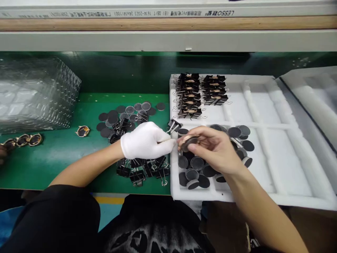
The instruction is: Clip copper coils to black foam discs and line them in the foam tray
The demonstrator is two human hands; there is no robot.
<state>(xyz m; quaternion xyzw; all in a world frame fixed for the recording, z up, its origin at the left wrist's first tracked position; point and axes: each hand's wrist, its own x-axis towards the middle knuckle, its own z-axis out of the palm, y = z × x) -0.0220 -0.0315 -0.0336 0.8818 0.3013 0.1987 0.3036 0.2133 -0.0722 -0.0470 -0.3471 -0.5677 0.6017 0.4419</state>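
Observation:
My right hand point(214, 149) is bare and pinches a gold-coloured watch case point(195, 137) with a round black disc point(190, 142) against it. My left hand point(149, 141), in a white glove, is closed, its fingertips meeting the near edge of that case; what they grip is hidden. Just above the gloved fingers is a black binder clip point(174, 124), its silver handles pointing at the hand; I cannot tell if they touch. Below my left hand, several binder clips point(137, 175) lie on the green table point(60, 161). Black discs point(197, 163) lie beneath my right hand.
A white foam tray point(289, 165) on the right holds rows of clipped watch cases point(190, 95). More discs point(113, 116) lie on the table. Watch cases point(35, 139) line the left, near another person's hand point(2, 154). Clear plastic trays point(34, 98) are stacked behind.

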